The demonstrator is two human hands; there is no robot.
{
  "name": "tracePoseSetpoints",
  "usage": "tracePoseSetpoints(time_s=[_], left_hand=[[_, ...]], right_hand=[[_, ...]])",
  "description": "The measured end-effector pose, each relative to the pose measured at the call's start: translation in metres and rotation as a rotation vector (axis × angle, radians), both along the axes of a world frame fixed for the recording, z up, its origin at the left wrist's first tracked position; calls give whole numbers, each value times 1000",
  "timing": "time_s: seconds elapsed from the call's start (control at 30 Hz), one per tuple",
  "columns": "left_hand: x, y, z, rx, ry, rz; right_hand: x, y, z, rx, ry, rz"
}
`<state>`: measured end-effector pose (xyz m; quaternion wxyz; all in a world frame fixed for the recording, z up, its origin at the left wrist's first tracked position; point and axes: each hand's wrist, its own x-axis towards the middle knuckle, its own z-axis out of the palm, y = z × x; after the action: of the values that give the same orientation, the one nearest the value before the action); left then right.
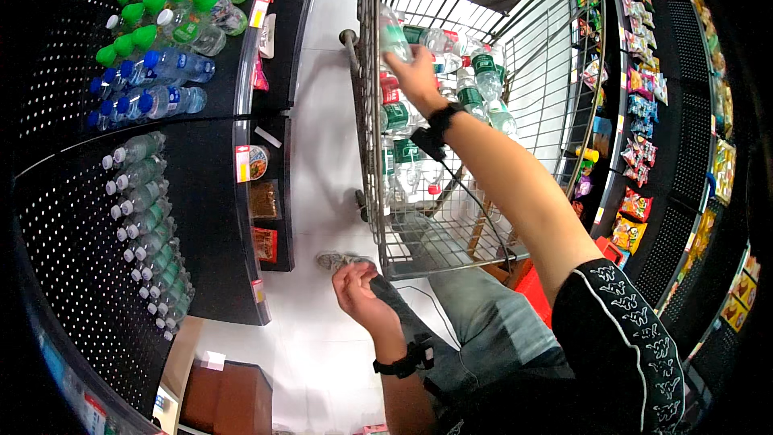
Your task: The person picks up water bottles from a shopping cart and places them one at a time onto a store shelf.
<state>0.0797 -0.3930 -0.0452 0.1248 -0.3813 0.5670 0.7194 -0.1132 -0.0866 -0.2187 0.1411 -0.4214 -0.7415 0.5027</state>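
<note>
My right hand [416, 75] is inside a wire shopping cart [447, 266], gripping a clear plastic water bottle [394, 41] near the cart's left side. Around and below it lie several clear bottles, some with a green label [470, 95] and some with a red label [389, 89]. Outside the cart, by its near left corner, my left hand [362, 299] hovers above the floor with fingers loosely curled and nothing visible in it. To the left, a row of clear bottles with white caps [148, 223] stands on a black shelf [211, 217].
Blue-capped bottles [163, 66] and green-capped bottles [181, 0] fill the upper left shelf. Snack packets [640, 103] line the shelves on the right. A brown box [226, 399] sits at lower left, and a red object [534, 296] is beside my leg. White floor [314, 326] separates cart and left shelf.
</note>
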Motion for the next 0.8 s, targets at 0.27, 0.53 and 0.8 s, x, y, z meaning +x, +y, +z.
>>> tracePoseSetpoints(time_s=[0.27, 0.53, 0.8], left_hand=[[3, -18, 36, -209, 258, -366], [62, -25, 68, -463, 784, -1055], [99, -139, 40, -831, 430, -1143]], right_hand=[[155, -22, 145, -245, -163, 93], [288, -134, 306, -279, -255, 187], [296, -273, 244, -247, -332, 933]])
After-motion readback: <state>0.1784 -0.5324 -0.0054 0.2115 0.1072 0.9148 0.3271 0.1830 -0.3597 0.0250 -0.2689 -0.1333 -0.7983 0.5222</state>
